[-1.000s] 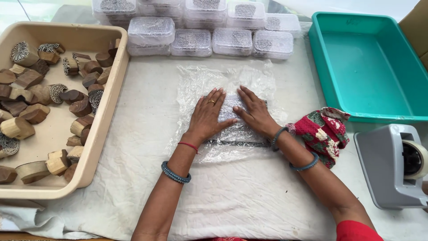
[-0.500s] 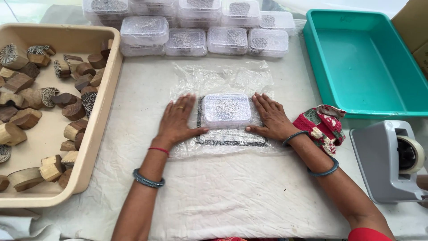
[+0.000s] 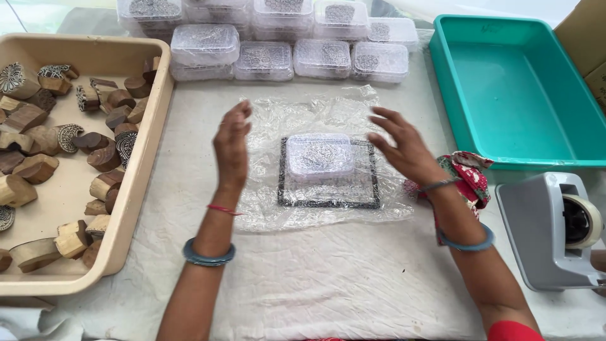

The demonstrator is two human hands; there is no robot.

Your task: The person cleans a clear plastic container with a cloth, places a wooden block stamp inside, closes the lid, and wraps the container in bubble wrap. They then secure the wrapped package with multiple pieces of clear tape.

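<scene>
Fingers spread wide on both hands, holding nothing: left hand and right hand are raised off the crinkled clear plastic sheet, either side of the small clear lidded plastic box. Half a second ago both palms lay flat on the sheet beside the box; now lifted and blurred, so pressing has let go. Box sits centred on the sheet, over a dark-bordered square patterned piece, on the white cloth-covered table. Left: beige tray of carved wooden blocks. Behind: row of clear boxes. Right: teal bin, grey tape dispenser.
</scene>
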